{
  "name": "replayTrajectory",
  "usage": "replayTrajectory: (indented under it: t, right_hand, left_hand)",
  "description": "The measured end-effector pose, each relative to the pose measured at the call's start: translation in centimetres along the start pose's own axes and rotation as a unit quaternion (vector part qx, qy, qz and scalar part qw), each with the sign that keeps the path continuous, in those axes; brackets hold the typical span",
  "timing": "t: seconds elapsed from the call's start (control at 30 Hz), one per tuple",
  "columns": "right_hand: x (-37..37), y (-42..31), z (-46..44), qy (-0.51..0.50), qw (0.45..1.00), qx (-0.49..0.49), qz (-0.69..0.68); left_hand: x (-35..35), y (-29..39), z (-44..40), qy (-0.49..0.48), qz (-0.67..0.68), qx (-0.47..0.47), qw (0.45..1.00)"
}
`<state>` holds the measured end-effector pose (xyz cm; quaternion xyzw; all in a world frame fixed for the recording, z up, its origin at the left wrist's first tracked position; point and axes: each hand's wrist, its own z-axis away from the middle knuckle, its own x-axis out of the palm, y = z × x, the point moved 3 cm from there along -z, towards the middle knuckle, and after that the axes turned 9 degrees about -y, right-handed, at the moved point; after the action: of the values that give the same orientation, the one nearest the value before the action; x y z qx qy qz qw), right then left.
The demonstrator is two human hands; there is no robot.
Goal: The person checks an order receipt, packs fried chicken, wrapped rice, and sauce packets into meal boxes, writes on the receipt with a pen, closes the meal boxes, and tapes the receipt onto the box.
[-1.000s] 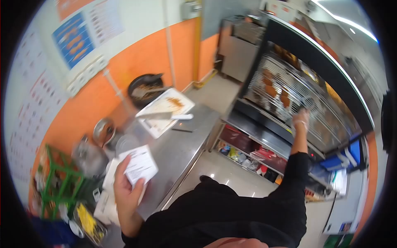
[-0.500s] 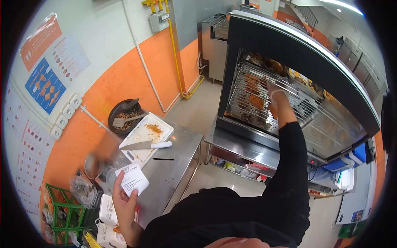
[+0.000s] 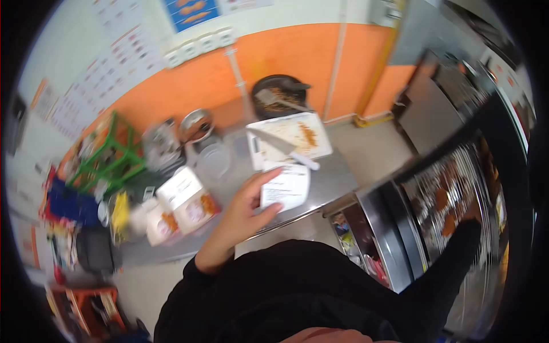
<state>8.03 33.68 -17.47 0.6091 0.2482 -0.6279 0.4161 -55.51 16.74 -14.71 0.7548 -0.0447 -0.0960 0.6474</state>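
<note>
My left hand [image 3: 246, 208] pinches a white printed receipt [image 3: 289, 187] between thumb and fingers, above the front edge of the steel table [image 3: 234, 243]. Just beyond the receipt, a white-handled knife [image 3: 280, 147] lies across a white cutting board [image 3: 269, 123] with orange-brown crumbs on it. At the right, my right arm reaches into the food display cabinet [image 3: 403, 228]. My right hand [image 3: 472, 212] is blurred over the wire rack [image 3: 426, 191], close to orange-brown fried pieces [image 3: 449, 224]. Its fingers cannot be made out.
Open food boxes [image 3: 182, 188] holding fried food stand on the table's left part. Behind them are a clear plastic tub [image 3: 215, 160], a metal bowl [image 3: 197, 124] and a green basket [image 3: 114, 154]. A dark pan [image 3: 280, 91] with a spatula [image 3: 286, 104] stands behind the board.
My view has swung left, bringing the food boxes into fuller sight and the cabinet to the right edge. My left hand still holds the receipt; my right arm stays inside the cabinet.
</note>
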Motion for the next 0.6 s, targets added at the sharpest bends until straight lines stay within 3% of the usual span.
replayTrajectory:
  t: [0.23,0.5,0.53,0.57,0.6]
  right_hand:
    - [1.0,3.0,0.4,0.006,1.0,0.025,0.003]
    - [-2.3,3.7,5.3,-0.104,0.988,0.103,-0.057]
    - [-3.2,3.0,6.6,-0.087,0.986,0.115,-0.086]
    - [-3.9,2.2,8.9,0.005,0.986,0.107,-0.127]
    - [-3.3,1.1,12.6,0.174,0.967,0.049,-0.178]
  left_hand:
    - [-1.8,-0.3,1.3,-0.013,-0.002,0.045,0.999]
    - [-2.2,-1.1,1.5,0.002,0.037,0.008,0.999]
    - [-2.2,-1.2,1.5,0.011,0.032,0.009,0.999]
    - [-2.2,-1.3,1.3,0.022,0.027,0.01,0.999]
    - [-2.0,-1.5,1.1,0.02,0.045,-0.003,0.999]
